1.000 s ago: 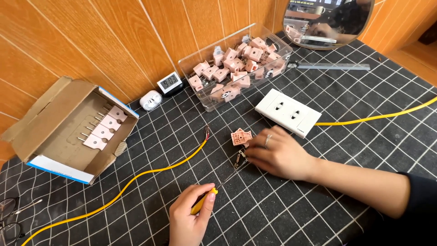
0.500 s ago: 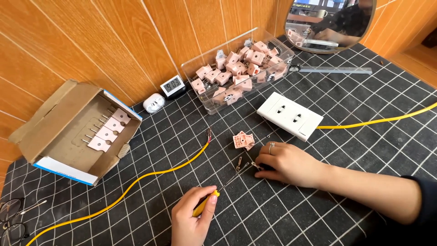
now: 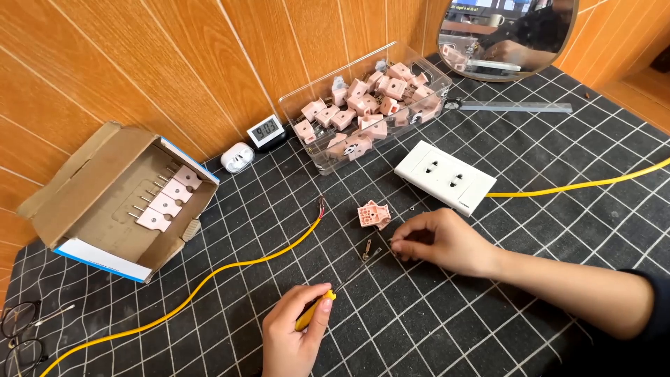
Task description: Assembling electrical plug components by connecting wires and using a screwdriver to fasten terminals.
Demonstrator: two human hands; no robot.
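My left hand (image 3: 293, 335) grips a small screwdriver (image 3: 335, 290) by its yellow handle, its thin shaft pointing up and right along the mat. My right hand (image 3: 440, 241) rests on the mat with its fingertips pinched near the screwdriver's tip; what they pinch is too small to make out. A small metal part (image 3: 367, 248) lies just left of those fingertips. An opened pink plug (image 3: 373, 214) lies above it. The stripped end of a yellow cable (image 3: 265, 258) lies to the left of the plug.
A clear plastic tray (image 3: 307, 143) of several pink plugs stands at the back. A white wall socket (image 3: 444, 176) with a yellow cable lies right of centre. An open cardboard box (image 3: 84, 188) holds pink plugs at left. Small clock (image 3: 266, 130), earbud case (image 3: 237, 158), round mirror (image 3: 506, 38), ruler (image 3: 516, 107), glasses (image 3: 21, 335).
My right hand has let go of the pink plug and slid down to the mat near the screwdriver's tip. My left hand has stayed where it was.
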